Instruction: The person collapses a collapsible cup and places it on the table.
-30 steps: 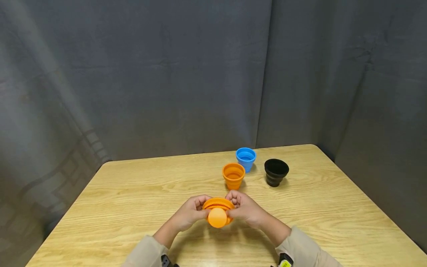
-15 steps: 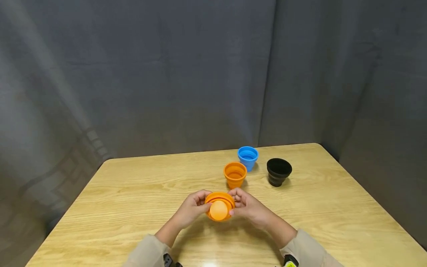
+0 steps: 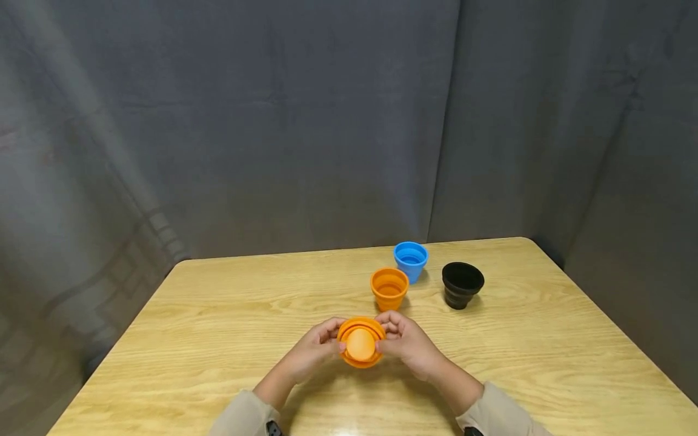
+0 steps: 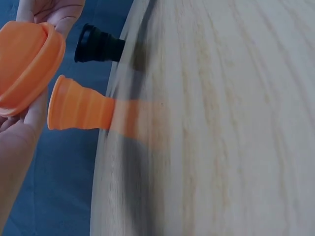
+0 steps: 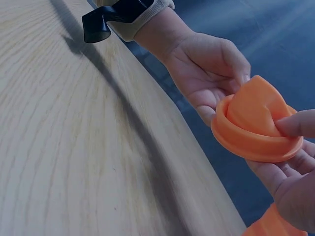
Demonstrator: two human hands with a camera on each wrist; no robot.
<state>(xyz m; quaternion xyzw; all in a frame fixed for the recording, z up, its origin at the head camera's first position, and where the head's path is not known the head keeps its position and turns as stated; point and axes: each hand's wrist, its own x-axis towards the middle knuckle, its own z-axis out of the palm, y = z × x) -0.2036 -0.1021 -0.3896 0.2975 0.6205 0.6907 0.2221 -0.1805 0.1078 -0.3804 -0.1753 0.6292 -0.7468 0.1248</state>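
Note:
Both hands hold an orange collapsible cup (image 3: pixel 361 345), folded mostly flat, above the near middle of the table. Its round base faces the head camera, and in the right wrist view that base bulges out, dented on one side. My left hand (image 3: pixel 313 350) pinches the left edge, thumb on the base side and fingers behind the rim. On the opposite edge, my right hand (image 3: pixel 410 346) does likewise, its thumb pressing into the dent. Just beyond the hands, a second orange cup (image 3: pixel 389 289) stands expanded and upright.
A blue cup (image 3: pixel 411 260) stands close behind the orange one, and a black cup (image 3: pixel 462 284) to its right; both are upright and expanded. The wooden table (image 3: pixel 229 315) ends at a grey curtain (image 3: pixel 305 133) behind it.
The held cup has tilted so that its base and rings show more fully to the head camera. Both hands keep their grip. The whole view has shifted slightly.

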